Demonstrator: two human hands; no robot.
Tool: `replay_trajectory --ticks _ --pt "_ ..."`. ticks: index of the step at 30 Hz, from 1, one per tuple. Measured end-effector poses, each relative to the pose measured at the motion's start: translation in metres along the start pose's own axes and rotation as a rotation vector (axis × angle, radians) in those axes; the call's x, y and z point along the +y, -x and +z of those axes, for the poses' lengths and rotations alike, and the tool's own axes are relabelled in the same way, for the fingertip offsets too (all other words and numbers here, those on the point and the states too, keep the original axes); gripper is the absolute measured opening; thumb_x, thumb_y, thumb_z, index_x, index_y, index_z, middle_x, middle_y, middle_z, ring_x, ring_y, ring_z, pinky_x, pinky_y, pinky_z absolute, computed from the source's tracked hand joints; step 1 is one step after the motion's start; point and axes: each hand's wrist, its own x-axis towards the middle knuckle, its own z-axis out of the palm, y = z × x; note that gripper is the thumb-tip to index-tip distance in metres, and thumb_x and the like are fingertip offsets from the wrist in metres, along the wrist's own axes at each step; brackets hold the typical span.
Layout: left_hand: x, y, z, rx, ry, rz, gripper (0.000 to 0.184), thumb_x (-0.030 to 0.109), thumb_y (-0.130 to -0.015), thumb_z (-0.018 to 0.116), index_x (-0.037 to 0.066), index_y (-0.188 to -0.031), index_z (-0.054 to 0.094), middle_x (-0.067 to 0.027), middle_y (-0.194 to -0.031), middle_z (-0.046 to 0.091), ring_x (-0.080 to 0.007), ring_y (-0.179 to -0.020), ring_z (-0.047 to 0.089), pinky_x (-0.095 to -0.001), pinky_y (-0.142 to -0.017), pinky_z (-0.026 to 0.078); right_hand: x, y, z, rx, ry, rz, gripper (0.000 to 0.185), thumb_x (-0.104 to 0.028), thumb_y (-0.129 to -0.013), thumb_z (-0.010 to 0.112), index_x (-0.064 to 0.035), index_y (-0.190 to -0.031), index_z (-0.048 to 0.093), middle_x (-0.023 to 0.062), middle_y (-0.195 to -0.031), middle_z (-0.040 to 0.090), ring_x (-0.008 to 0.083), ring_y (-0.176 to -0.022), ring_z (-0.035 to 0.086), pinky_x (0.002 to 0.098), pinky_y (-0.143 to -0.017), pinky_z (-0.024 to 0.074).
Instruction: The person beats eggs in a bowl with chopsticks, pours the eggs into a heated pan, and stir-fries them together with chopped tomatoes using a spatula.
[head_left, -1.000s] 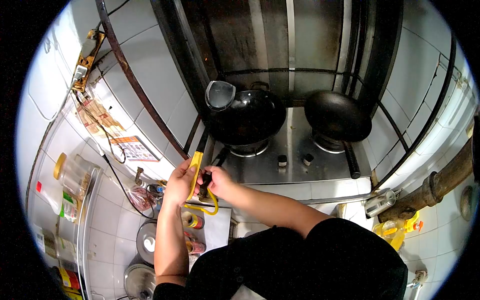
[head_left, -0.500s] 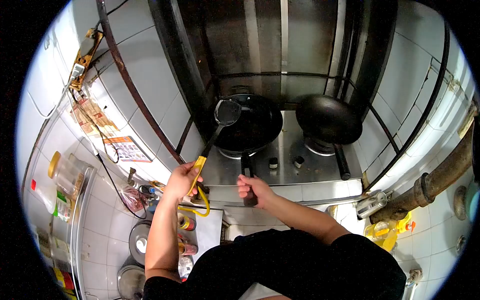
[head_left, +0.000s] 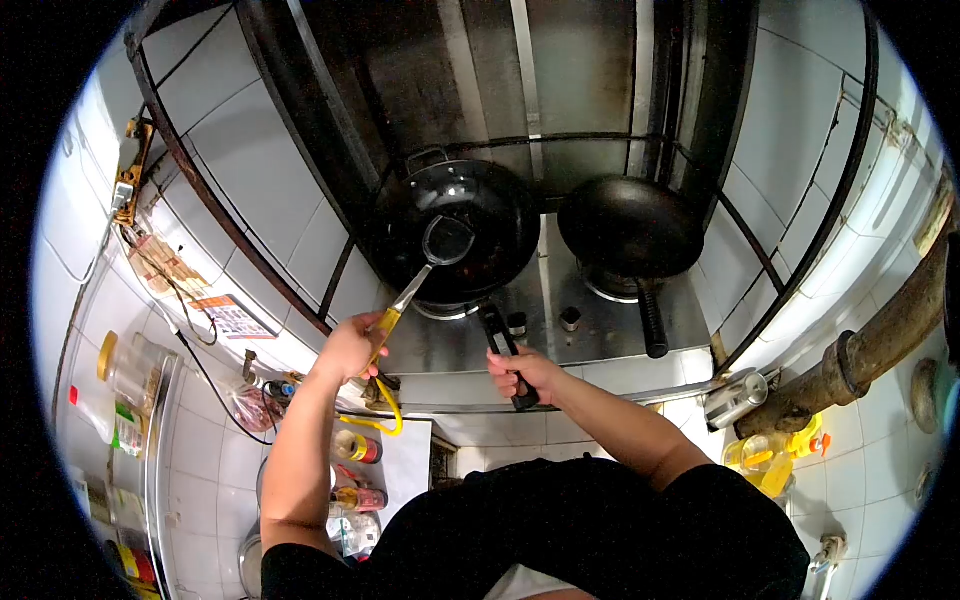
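At stove (head_left: 620, 340), arms (head_left: 303, 445) outstretched, fingers (head_left: 500, 374) gripping handles (head_left: 494, 328)

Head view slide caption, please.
Left hand holds a yellow-handled metal utensil in or over a round black wok; right hand grips the wok's long black handle.

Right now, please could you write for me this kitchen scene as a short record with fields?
Left grip: closed on a round-headed utensil with yellow handle and metal shaft
Right grip: closed on the black handle of a round black wok
Utensil head: in view over the wok's bowl; contact unclear
Other cookware: dark round pan, right of the wok, not held
Surface: shiny metal stove with small black knobs
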Motion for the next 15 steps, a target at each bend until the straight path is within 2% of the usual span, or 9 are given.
replay_trajectory --ticks 1,4,8,9,15 --pt "0.006 0.003 0.0 -0.008 -0.035 -0.001 0.043 0.017 -0.092 0.046 0.009 -0.134 0.041 -0.0037 -0.073 0.06 -0.0092 -0.041 0.048 -0.023 -0.038 0.042 -0.002 0.002 -0.002 0.009 0.04 -0.003 0.011 -0.015 -0.09 0.056 -0.0129 -0.092 0.046 -0.0036 -0.067 0.043 0.0058 -0.052 0.039 0.0225 -0.044 0.0348" --pt "0.014 0.012 -0.005 -0.054 0.111 -0.059 0.042 0.017 -0.092 0.047 0.01 -0.133 0.043 -0.0033 -0.073 0.06 -0.0088 -0.04 0.048 -0.0229 -0.038 0.042 -0.008 0.01 -0.002 0.011 0.103 0.004 0.012 -0.014 -0.089 0.056 -0.0138 -0.095 0.045 -0.0037 -0.067 0.043 0.0063 -0.052 0.039 0.0233 -0.045 0.0354" --pt "0.02 0.027 -0.032 -0.105 0.103 -0.029 0.04 0.015 -0.091 0.048 0.006 -0.13 0.046 -0.0049 -0.068 0.059 -0.0102 -0.038 0.046 -0.024 -0.036 0.04 -0.016 0.024 -0.002 0.013 0.161 0.024 0.014 -0.014 -0.089 0.056 -0.0151 -0.098 0.045 -0.0041 -0.067 0.043 0.0064 -0.052 0.039 0.0239 -0.046 0.0355" --pt "0.02 0.03 -0.037 -0.076 0.085 -0.035 0.039 0.017 -0.09 0.052 0.008 -0.128 0.049 -0.0032 -0.064 0.058 -0.0085 -0.035 0.043 -0.0224 -0.033 0.036 -0.016 0.025 -0.005 0.02 0.166 0.031 0.013 -0.013 -0.09 0.055 -0.0152 -0.098 0.045 -0.0041 -0.067 0.043 0.0064 -0.053 0.039 0.0242 -0.046 0.0355" --pt "0.026 0.046 -0.077 -0.075 -0.035 -0.111 0.036 0.017 -0.088 0.054 0.008 -0.123 0.053 -0.0046 -0.064 0.059 -0.0102 -0.037 0.047 -0.0229 -0.033 0.038 -0.018 0.03 -0.018 -0.033 0.136 0.064 0.012 -0.014 -0.09 0.054 -0.0146 -0.098 0.045 -0.0033 -0.067 0.044 0.0074 -0.052 0.041 0.025 -0.045 0.036"
